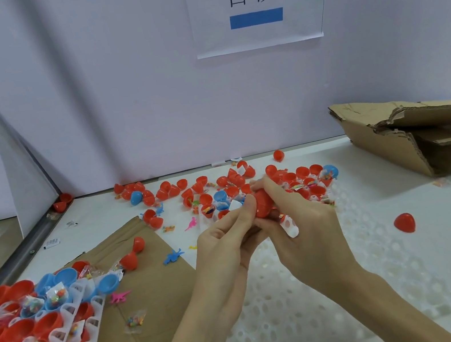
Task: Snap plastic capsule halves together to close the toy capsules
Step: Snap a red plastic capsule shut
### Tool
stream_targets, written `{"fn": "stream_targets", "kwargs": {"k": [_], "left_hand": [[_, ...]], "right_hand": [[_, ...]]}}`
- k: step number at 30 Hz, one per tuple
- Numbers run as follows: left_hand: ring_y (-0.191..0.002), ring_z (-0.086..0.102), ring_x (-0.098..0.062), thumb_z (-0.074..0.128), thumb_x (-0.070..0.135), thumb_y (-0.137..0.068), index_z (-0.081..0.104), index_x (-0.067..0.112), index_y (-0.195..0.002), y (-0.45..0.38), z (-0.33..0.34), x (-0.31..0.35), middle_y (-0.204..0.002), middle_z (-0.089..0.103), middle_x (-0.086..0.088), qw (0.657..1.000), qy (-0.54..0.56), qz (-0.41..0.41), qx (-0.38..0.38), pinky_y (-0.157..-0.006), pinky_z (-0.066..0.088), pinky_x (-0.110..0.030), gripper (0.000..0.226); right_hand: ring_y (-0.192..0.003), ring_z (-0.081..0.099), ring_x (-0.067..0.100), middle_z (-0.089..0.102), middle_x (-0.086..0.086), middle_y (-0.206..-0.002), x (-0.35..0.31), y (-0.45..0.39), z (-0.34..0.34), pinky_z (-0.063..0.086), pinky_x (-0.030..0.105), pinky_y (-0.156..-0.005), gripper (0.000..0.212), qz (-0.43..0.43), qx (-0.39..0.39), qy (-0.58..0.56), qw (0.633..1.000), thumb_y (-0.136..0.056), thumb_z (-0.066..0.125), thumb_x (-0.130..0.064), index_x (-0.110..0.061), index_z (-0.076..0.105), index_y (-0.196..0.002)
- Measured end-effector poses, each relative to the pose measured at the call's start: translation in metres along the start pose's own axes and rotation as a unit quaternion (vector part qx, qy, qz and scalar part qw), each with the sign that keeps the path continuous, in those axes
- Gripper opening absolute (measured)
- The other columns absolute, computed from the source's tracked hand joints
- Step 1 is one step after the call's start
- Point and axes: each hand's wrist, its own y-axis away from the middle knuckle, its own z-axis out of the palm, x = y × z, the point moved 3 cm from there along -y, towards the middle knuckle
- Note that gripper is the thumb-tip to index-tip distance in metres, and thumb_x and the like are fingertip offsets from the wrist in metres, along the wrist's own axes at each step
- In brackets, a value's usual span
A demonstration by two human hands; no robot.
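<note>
A: Gripping from the left, the left hand (223, 231) is pinching the red capsule (263, 203) with thumb and fingers.

B: And opposite?

A: The right hand (302, 217) is clasping its other end above the white tray (385, 263); the capsule's long axis is appearing upright, slightly tilted, with both hands equally near.

One head-worn wide-angle view looks forward and down over a white table (417, 272) from close above; the forearms enter from the bottom edge. It faces a pale wall (130, 97) bearing a paper sign (253, 0).
</note>
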Motion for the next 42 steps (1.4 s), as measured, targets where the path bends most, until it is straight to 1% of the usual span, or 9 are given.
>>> {"fn": "stream_targets", "kwargs": {"k": [4, 7, 11, 15, 18, 21, 32, 37, 42], "left_hand": [[-0.115, 0.071, -0.028, 0.07, 0.033, -0.094, 0.078, 0.0, -0.11, 0.0, 0.001, -0.002, -0.117, 0.074, -0.022, 1.0, 0.02, -0.011, 0.002, -0.097, 0.057, -0.029, 0.038], [-0.116, 0.071, -0.028, 0.071, 0.031, -0.094, 0.078, 0.005, -0.114, 0.0, 0.002, -0.001, -0.117, 0.075, -0.019, 1.0, -0.012, -0.004, -0.012, -0.098, 0.056, -0.029, 0.033], [-0.106, 0.072, -0.026, 0.072, 0.026, -0.093, 0.077, 0.003, -0.114, -0.001, 0.002, -0.002, -0.108, 0.075, -0.018, 0.999, -0.04, -0.001, -0.021, -0.094, 0.057, -0.028, 0.031], [-0.1, 0.07, -0.023, 0.071, 0.031, -0.093, 0.078, 0.0, -0.107, -0.002, 0.001, 0.0, -0.101, 0.073, -0.018, 0.999, -0.027, -0.012, -0.034, -0.094, 0.056, -0.027, 0.035], [-0.103, 0.071, -0.023, 0.072, 0.034, -0.09, 0.077, -0.002, -0.109, -0.002, 0.001, 0.003, -0.104, 0.073, -0.019, 0.998, -0.018, -0.024, -0.05, -0.095, 0.056, -0.027, 0.041], [-0.109, 0.07, -0.026, 0.069, 0.035, -0.092, 0.076, -0.001, -0.115, -0.001, 0.003, 0.005, -0.114, 0.073, -0.022, 0.997, -0.017, -0.026, -0.068, -0.097, 0.056, -0.029, 0.043], [-0.111, 0.073, -0.024, 0.065, 0.041, -0.095, 0.078, 0.008, -0.116, 0.001, 0.006, 0.004, -0.113, 0.077, -0.013, 0.992, -0.111, 0.001, -0.052, -0.1, 0.056, -0.029, 0.042], [-0.098, 0.076, -0.023, 0.075, 0.044, -0.084, 0.08, 0.016, -0.107, 0.001, 0.004, 0.008, -0.102, 0.08, -0.007, 0.985, -0.153, 0.075, 0.022, -0.092, 0.06, -0.031, 0.036], [-0.095, 0.076, -0.014, 0.083, 0.038, -0.075, 0.081, 0.03, -0.097, 0.002, 0.003, 0.011, -0.097, 0.08, 0.0, 0.981, -0.148, 0.119, 0.05, -0.08, 0.056, -0.016, 0.024]], "right_hand": [[-0.093, 0.062, 0.006, 0.074, -0.005, -0.1, 0.002, -0.002, 0.0, 0.04, -0.001, -0.089, 0.049, 0.011, -0.013, 0.009, 1.0, -0.086, 0.077, -0.008, -0.006, 0.062, -0.133], [-0.092, 0.062, 0.003, 0.073, -0.007, -0.104, 0.004, -0.004, -0.001, 0.049, 0.01, -0.09, 0.049, 0.024, -0.037, 0.006, 0.999, -0.089, 0.076, -0.009, -0.011, 0.061, -0.136], [-0.095, 0.062, 0.003, 0.072, -0.008, -0.11, 0.005, -0.005, -0.001, 0.043, 0.004, -0.091, 0.057, 0.033, -0.06, 0.004, 0.998, -0.09, 0.076, -0.013, -0.016, 0.056, -0.143], [-0.104, 0.066, 0.008, 0.068, -0.014, -0.118, 0.001, -0.005, -0.001, 0.049, 0.013, -0.094, 0.063, 0.045, -0.061, -0.013, 0.997, -0.09, 0.077, -0.018, -0.017, 0.052, -0.147], [-0.103, 0.065, 0.003, 0.062, -0.022, -0.116, -0.001, -0.005, -0.002, 0.049, 0.013, -0.095, 0.058, 0.053, -0.048, -0.021, 0.997, -0.088, 0.078, -0.017, -0.019, 0.057, -0.142], [-0.094, 0.068, 0.007, 0.071, -0.013, -0.109, 0.001, -0.005, -0.004, 0.053, 0.017, -0.089, 0.048, 0.056, -0.045, -0.022, 0.997, -0.088, 0.077, -0.013, -0.013, 0.063, -0.135], [-0.096, 0.065, 0.011, 0.075, 0.002, -0.108, 0.003, -0.005, -0.006, 0.036, -0.006, -0.089, 0.052, 0.044, -0.055, 0.027, 0.997, -0.085, 0.078, -0.01, -0.005, 0.062, -0.135], [-0.106, 0.068, 0.014, 0.073, -0.005, -0.115, 0.004, -0.008, -0.008, 0.049, 0.013, -0.096, 0.05, 0.051, -0.031, 0.012, 0.998, -0.087, 0.078, -0.02, -0.008, 0.064, -0.133], [-0.11, 0.056, -0.014, 0.058, -0.024, -0.125, 0.002, -0.007, -0.002, 0.041, 0.005, -0.1, 0.058, 0.06, -0.045, -0.032, 0.997, -0.089, 0.074, -0.023, -0.018, 0.055, -0.144]]}}
